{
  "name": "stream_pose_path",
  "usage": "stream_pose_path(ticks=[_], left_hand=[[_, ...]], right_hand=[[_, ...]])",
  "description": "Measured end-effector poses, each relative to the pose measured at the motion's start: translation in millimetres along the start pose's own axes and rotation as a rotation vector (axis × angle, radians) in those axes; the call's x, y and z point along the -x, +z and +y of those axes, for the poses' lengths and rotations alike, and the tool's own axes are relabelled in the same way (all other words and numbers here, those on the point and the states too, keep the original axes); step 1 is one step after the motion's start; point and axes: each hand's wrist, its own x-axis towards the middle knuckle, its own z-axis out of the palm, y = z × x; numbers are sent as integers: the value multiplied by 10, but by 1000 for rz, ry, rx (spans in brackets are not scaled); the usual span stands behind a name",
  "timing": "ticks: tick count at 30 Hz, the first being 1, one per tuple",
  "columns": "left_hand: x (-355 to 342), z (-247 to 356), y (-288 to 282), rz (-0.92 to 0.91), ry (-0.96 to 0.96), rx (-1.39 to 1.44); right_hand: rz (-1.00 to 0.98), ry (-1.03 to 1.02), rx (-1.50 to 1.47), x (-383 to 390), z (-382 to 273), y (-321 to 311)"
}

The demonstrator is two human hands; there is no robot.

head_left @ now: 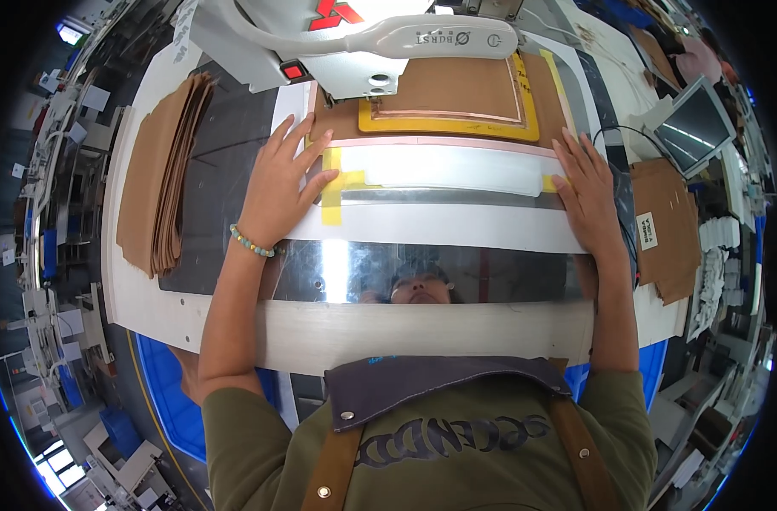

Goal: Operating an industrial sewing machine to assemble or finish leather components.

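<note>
My left hand (282, 183) lies with fingers apart on the left edge of a flat jig, beside yellow tape (331, 204). On the jig's right edge rests my right hand (582, 192), fingers spread. Between them a white strip (439, 166) sits below a pink border (431, 140). A yellow rectangular frame (448, 129) lies on brown board (555, 115) just beyond, partly under the head of a white machine (346, 77), which has a long pale arm (405, 36). A bracelet circles my left wrist.
Brown cardboard sheets (150, 179) are stacked at left, with more cardboard (665, 204) at right near a screen (690, 128). A shiny metal strip (490, 272) crosses the pale table (422, 332). Blue bins (163, 392) are below; a person (695, 60) is at upper right.
</note>
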Motion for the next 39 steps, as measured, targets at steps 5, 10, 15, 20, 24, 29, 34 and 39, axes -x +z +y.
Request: stream_pose_path(ticks=[5,10,15,20,24,29,34,39], left_hand=[[-25,3,8,24,40,22],[-85,-38,83,41,123,100],[2,-90,49,-13,94,44],[-77,-60,107,-20,98,42],[-68,-55,98,-23,86,47],[-26,10,41,-11,63,73],[-44,29,64,-24,51,53],[-49,44,-143,66,-13,151]], right_hand=[[1,42,-34,29,-3,-39],[161,-40,0,62,142,33],[512,47,105,90,591,-579],[217,786,111,739,1004,-1086],[-105,883,99,966,1102,-738],[255,726,193,942,1167,-803],[480,580,-88,447,926,-1188],[387,7,-346,-545,451,-691]])
